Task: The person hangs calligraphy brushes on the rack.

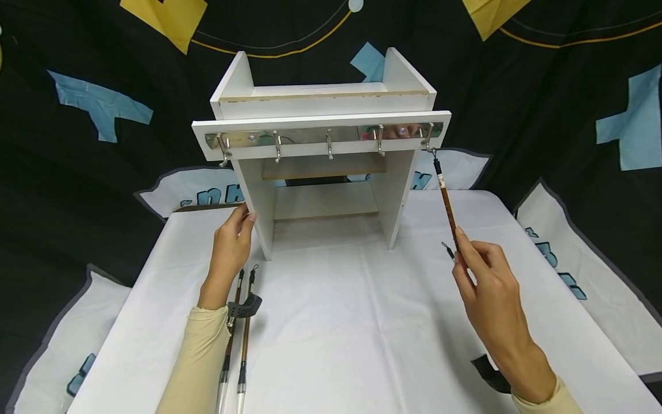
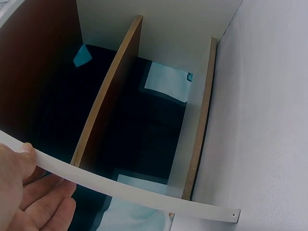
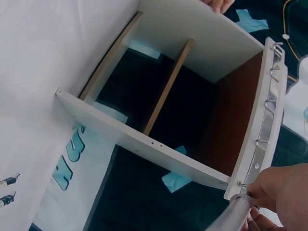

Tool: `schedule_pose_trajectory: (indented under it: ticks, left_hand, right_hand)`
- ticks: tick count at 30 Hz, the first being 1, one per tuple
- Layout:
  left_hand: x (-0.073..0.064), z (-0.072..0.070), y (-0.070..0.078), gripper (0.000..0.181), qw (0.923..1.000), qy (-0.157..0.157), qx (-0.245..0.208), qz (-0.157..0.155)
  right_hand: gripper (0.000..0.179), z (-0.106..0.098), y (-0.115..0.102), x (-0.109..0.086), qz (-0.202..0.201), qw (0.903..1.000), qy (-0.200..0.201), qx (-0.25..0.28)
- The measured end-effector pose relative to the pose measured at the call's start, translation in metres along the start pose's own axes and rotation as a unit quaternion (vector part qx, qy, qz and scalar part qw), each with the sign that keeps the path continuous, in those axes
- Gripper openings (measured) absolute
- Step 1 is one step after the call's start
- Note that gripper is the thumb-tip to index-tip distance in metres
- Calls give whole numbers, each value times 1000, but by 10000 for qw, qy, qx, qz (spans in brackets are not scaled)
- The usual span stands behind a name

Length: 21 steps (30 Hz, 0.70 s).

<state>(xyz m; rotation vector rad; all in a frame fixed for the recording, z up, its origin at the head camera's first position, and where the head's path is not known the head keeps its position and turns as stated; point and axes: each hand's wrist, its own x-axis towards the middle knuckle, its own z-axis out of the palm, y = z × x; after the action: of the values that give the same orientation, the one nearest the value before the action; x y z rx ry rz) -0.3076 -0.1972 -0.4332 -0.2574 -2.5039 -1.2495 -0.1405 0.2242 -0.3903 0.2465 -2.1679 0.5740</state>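
A small white shelf unit (image 1: 326,201) stands on a white cloth, a rail of metal hooks (image 1: 329,144) along its upper front. My left hand (image 1: 231,244) holds the front edge of its left side panel (image 2: 120,191) between thumb and fingers. With the right hand (image 1: 491,293) I pinch the brown handle of a brush (image 1: 446,198), slanting up, its cord loop right at the rightmost hook (image 1: 428,137). In the right wrist view a clear cap (image 3: 233,214) shows under that hand. Another brush's looped end (image 1: 447,249) shows beside my right fingers; the rest is hidden.
Two brushes (image 1: 245,339) with clear-capped tips lie beside my left forearm. The table's white cloth (image 1: 331,322) spreads in front of the unit. Black curtain (image 1: 77,190) with blue and yellow patches hangs behind.
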Motion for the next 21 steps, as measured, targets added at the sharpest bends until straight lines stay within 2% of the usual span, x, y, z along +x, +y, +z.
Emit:
schedule_pose_trajectory:
  ticks: [12, 21]
  left_hand:
    - [1, -1, -1, 50, 10000, -22, -17, 38]
    - [1, -1, -1, 50, 10000, -28, 9, 39]
  right_hand:
    - [62, 3, 0, 7, -48, 10000, -5, 68]
    - [62, 8, 2, 10, 103, 9996, -269, 46]
